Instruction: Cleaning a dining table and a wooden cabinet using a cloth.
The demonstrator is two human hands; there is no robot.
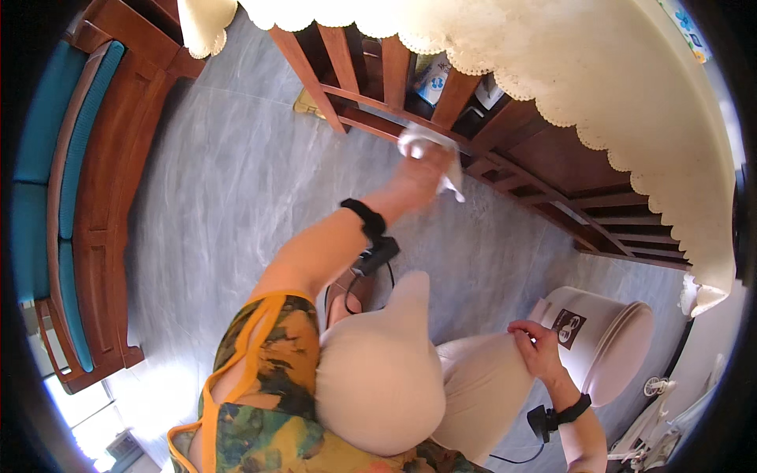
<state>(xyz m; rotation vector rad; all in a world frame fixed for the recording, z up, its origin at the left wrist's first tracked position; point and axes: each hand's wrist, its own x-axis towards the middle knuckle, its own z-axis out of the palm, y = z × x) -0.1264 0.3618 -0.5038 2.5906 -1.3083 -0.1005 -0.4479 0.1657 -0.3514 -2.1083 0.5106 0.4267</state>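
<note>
My left hand is shut on a white cloth, pressed near the lower rail of a dark reddish wooden table. This hand is blurred, and its fingertips are partly hidden by the cloth. A cream tablecloth with a scalloped edge hangs over the tabletop. Lower down on the right, my right hand rests on my knee in pale trousers. Its thumb and forefinger are apart with nothing visible between them. Just beyond it is a pale lidded bin with a dark label.
A wooden sofa with teal cushions lines the left side. Packages sit behind the table's slats. A gold-coloured object lies by the table leg. White wheeled equipment stands at lower right on the grey floor.
</note>
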